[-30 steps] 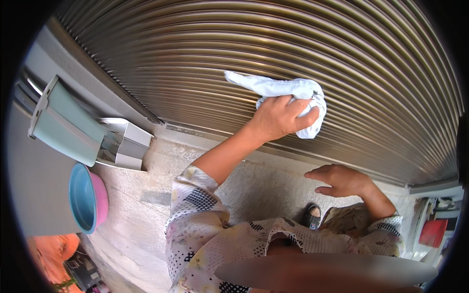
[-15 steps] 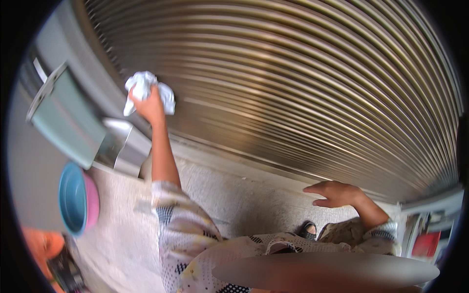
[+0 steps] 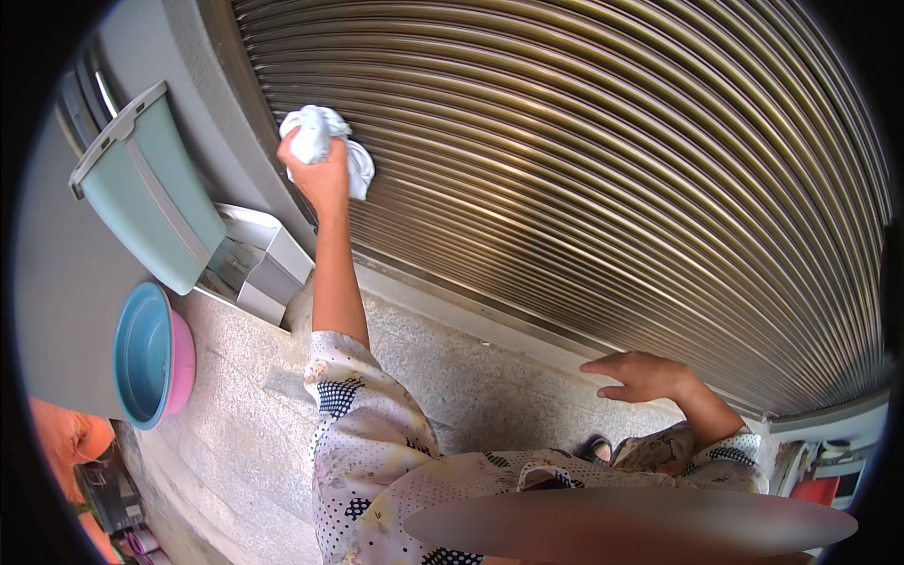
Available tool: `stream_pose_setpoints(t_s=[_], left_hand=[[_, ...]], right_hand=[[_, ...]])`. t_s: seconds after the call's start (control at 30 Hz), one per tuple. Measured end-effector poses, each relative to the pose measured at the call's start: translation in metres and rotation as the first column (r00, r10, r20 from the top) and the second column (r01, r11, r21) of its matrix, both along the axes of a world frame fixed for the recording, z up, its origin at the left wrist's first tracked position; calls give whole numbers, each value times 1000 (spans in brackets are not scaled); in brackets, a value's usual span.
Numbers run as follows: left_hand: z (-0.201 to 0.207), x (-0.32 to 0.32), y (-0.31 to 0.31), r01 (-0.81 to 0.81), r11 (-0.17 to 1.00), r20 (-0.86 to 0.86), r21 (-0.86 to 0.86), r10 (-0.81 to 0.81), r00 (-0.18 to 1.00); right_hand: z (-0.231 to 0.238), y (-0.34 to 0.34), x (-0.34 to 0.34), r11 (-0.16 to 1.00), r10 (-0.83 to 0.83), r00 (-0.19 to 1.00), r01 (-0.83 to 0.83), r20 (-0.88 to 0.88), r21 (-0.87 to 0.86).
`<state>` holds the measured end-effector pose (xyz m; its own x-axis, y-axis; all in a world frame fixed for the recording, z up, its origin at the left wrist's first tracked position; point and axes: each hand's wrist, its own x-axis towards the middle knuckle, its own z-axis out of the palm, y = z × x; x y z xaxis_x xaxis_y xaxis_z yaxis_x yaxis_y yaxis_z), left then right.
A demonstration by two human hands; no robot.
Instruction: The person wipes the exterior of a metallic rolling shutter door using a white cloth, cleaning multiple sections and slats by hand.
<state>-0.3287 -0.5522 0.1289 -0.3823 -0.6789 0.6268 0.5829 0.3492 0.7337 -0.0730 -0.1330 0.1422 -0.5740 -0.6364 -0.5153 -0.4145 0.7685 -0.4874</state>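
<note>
A crumpled white cloth point(image 3: 315, 132) is gripped in my left hand point(image 3: 322, 177), which reaches far forward at the left. The cloth lies against the left end of a ribbed metal roller shutter point(image 3: 556, 188), beside its frame. A loose fold of the cloth hangs to the right of my fingers. My right hand point(image 3: 642, 377) hovers in front of the lower part of the shutter at the right. Its fingers are stretched out with the thumb apart, and nothing is in it.
At the left, a pale green lidded bin point(image 3: 155, 193) leans beside a white open box point(image 3: 268, 264). Blue and pink basins point(image 3: 179, 363) rest against the wall. An orange bag or cloth point(image 3: 71, 438) lies at the lower left. A red object point(image 3: 815, 491) shows at the lower right.
The whole view has shifted, moving the bin and shutter frame rightward in the picture. My left hand still holds the cloth at the shutter's left end. My right hand is nearly unchanged.
</note>
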Motion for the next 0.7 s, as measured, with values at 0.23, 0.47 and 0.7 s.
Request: stream_pose_setpoints(t_s=[0.23,0.47,0.7], left_hand=[[-5,17,-3,111,955,12,-275,-112,994],[-6,29,16,-14,786,-76,-619,-41,996],[-1,24,-7,23,828,-43,-560,-56,997]], right_hand=[[-7,9,1,998,5,1000,-6,12,54],[-13,8,-3,998,-23,997,19,74,57],[-13,9,-1,999,-16,999,15,46,28]])
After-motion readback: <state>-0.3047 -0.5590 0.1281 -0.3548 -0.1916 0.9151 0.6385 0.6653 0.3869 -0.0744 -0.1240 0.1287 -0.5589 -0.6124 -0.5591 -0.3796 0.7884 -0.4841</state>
